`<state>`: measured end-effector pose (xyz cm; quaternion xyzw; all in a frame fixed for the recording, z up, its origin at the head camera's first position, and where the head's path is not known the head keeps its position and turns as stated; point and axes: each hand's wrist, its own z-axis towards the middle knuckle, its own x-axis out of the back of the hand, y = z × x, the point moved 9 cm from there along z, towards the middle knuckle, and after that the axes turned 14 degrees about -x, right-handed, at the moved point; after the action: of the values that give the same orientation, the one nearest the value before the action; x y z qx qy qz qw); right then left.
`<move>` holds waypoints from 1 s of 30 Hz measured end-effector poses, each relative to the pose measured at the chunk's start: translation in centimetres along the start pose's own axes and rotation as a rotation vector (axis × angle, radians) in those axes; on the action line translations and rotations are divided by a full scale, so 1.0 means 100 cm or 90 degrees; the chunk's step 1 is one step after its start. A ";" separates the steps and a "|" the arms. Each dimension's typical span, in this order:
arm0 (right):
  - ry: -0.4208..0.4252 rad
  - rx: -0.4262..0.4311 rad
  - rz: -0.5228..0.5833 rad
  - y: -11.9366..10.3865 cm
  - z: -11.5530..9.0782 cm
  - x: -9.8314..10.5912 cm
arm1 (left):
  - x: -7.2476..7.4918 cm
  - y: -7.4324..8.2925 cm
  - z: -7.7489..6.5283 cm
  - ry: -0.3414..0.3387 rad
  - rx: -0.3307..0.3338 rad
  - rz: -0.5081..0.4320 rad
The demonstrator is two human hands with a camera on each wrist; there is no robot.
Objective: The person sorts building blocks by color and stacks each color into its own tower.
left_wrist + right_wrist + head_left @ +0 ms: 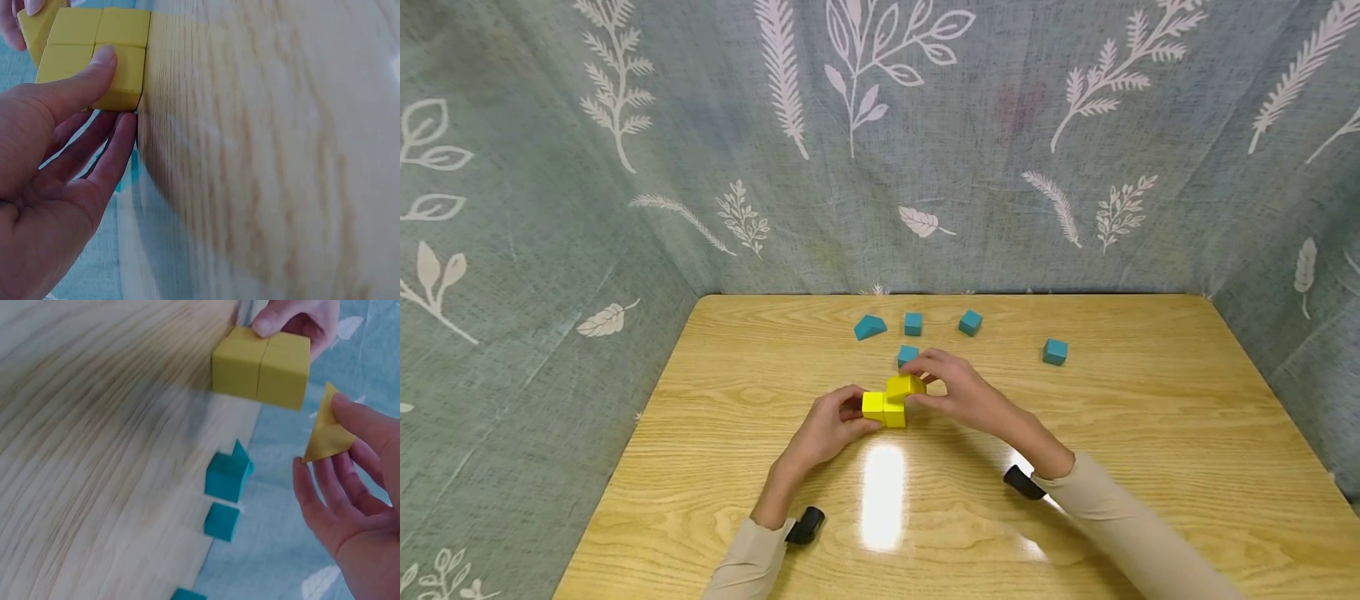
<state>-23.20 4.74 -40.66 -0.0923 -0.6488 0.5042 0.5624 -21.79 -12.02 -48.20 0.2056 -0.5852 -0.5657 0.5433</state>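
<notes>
Several yellow cubes [74, 61], stacked two wide and two high, stand on the table in front of the person. My left hand [831, 429] grips them from the left side, its thumb [94, 72] on the near face and its fingers around the far side. Over the stack, my right hand [958, 392] pinches a yellow triangular block [328, 431] between thumb and fingers. In the right wrist view a gap shows between this block and the cubes.
Behind the stack lie teal cubes, one [907, 356] close to the right fingers, others [913, 323] [970, 322] farther back, and one [1055, 352] to the right. A teal wedge-like block [870, 327] lies back left. A patterned cloth [865, 242] hangs along the wooden table's [737, 358] far edge.
</notes>
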 end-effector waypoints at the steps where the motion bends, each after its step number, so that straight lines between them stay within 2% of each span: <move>1: -0.004 0.002 -0.002 -0.002 0.001 -0.002 | 0.000 0.000 0.000 -0.001 -0.005 0.002; 9: -0.017 0.046 -0.040 -0.015 0.007 -0.018 | -0.001 0.002 0.002 -0.009 0.006 -0.004; 13: -0.024 0.056 -0.047 -0.017 0.008 -0.025 | -0.001 0.002 0.002 -0.013 -0.004 -0.009; 18: -0.032 0.050 -0.044 -0.018 0.009 -0.030 | -0.002 0.002 0.003 -0.013 -0.021 -0.013; 30: -0.042 0.037 -0.036 -0.017 0.011 -0.033 | -0.001 0.002 0.001 -0.005 -0.013 -0.021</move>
<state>-22.23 1.09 -41.33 -0.0407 -0.6547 0.5093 0.5570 -21.74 -11.83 -48.02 0.2075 -0.5778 -0.5815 0.5338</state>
